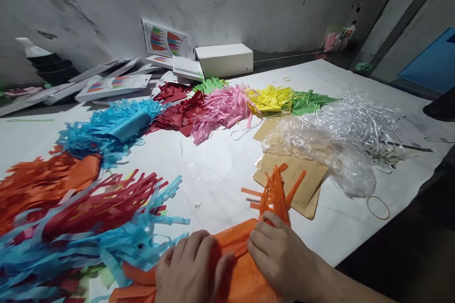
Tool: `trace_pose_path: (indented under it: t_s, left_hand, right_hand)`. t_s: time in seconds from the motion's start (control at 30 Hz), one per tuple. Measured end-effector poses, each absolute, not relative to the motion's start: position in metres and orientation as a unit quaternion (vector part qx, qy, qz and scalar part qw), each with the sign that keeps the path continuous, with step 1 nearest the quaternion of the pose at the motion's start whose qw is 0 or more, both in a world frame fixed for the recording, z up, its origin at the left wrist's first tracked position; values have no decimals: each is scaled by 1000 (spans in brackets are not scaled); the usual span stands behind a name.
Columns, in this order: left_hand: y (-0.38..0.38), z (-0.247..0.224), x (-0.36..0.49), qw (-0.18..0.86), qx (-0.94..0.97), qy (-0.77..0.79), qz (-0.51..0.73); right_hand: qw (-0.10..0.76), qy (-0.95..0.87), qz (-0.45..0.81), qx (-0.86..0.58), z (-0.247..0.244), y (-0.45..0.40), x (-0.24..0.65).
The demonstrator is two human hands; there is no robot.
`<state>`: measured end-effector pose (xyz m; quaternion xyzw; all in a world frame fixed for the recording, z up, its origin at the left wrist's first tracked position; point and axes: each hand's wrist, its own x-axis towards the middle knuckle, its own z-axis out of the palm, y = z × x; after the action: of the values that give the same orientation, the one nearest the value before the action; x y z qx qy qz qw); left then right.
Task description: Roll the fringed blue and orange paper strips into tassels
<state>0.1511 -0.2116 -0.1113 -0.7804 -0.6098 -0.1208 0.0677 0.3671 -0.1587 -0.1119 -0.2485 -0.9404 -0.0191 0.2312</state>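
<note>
Rolling orange fringed paper at the near edge of the table.

Both my hands are on the orange paper (pixel 231 255), which lies at the near edge. Left hand (pixel 190 270) presses flat on its uncut band, fingers curled over, not lifting. Right hand (pixel 280 258) pinches the band just below where the orange fringe (pixel 275 191) stands up, strips splaying above my fingers. I judge the step to be gathering or rolling the band into a tassel, about midway; next move likely calls for a tight, even turn with the fringe kept free of the fold. Kraft sheets (pixel 295 177) lie just beyond the fringe, clear plastic (pixel 341 142) past them. A rubber band (pixel 378 207) sits near the right edge. Blue fringe (pixel 117 246) touches the paper on the left.
</note>
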Motion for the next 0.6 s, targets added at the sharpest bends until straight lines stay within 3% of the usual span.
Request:
trace_pose_path:
  t_s: [0.13,0.47,0.6]
  left_hand:
    - [-217,-119,148,131,-827,-501,-220]
    - [-223,-118,145,28,-832,-491,-257]
    - [-225,-121,143,42,-840,-469,-269]
  right_hand:
    - [271,-923,10,-273,-113,-161,364]
    - [223,-945,-9,-238,-115,-170,370]
    - [219,-945,-39,-241,-116,-171,379]
